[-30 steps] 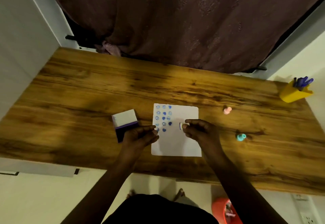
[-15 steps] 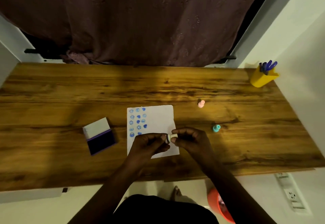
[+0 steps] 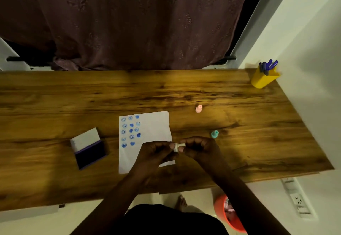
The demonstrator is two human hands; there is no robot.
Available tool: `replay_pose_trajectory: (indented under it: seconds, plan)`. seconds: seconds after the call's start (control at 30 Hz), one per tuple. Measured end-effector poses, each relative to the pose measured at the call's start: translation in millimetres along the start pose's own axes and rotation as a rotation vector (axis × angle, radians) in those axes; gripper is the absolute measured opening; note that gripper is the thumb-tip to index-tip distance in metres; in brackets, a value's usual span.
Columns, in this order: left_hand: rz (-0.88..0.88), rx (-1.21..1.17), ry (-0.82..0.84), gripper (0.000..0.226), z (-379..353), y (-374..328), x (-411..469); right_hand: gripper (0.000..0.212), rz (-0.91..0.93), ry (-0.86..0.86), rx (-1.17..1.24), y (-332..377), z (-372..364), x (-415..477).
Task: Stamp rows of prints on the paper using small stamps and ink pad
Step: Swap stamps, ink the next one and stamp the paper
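Note:
A white paper [image 3: 153, 127] lies on the wooden table [image 3: 166, 90], with columns of blue smiley and heart prints on its left part. My left hand [image 3: 155, 151] and my right hand [image 3: 199, 148] meet over the paper's lower right corner, both pinching a small white stamp [image 3: 177, 147] held sideways between the fingertips. The open ink pad [image 3: 88, 149] with its dark pad and raised white lid sits left of the paper. A pink stamp [image 3: 198, 108] and a teal stamp [image 3: 214, 134] stand on the table to the right.
A yellow pen holder [image 3: 263, 78] with blue pens stands at the far right corner by the wall. A brown curtain [image 3: 129, 22] hangs behind the table. An orange bucket [image 3: 230, 214] sits on the floor under the table's near edge.
My left hand left the paper's edge and joined my right hand on the white stamp, now lifted off the paper near the lower right corner. The camera view shifted right.

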State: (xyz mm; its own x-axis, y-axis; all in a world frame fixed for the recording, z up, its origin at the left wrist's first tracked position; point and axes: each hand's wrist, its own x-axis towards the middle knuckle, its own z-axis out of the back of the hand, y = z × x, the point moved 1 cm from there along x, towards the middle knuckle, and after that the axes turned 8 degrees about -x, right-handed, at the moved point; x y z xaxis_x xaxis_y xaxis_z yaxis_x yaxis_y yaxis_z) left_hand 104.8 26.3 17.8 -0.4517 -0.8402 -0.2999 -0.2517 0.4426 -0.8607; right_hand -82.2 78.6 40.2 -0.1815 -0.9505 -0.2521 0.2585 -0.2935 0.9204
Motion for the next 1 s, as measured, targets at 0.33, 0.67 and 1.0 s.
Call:
replay_pose_trajectory:
  seconds: [0.33, 0.67, 1.0]
  plan:
    - [0.021, 0.056, 0.026, 0.042, -9.9, 12.6, 8.8, 0.016, -0.031, -0.019, -0.003, -13.5, 11.8, -1.4]
    - [0.108, 0.088, -0.129, 0.012, -12.9, 17.6, 23.7, 0.020, 0.023, -0.318, -0.506, -36.2, 61.0, 6.9]
    - [0.118, 0.071, -0.156, 0.014, -12.1, 19.1, 26.2, 0.005, -0.020, -0.425, -0.916, -77.0, 94.2, 20.5]
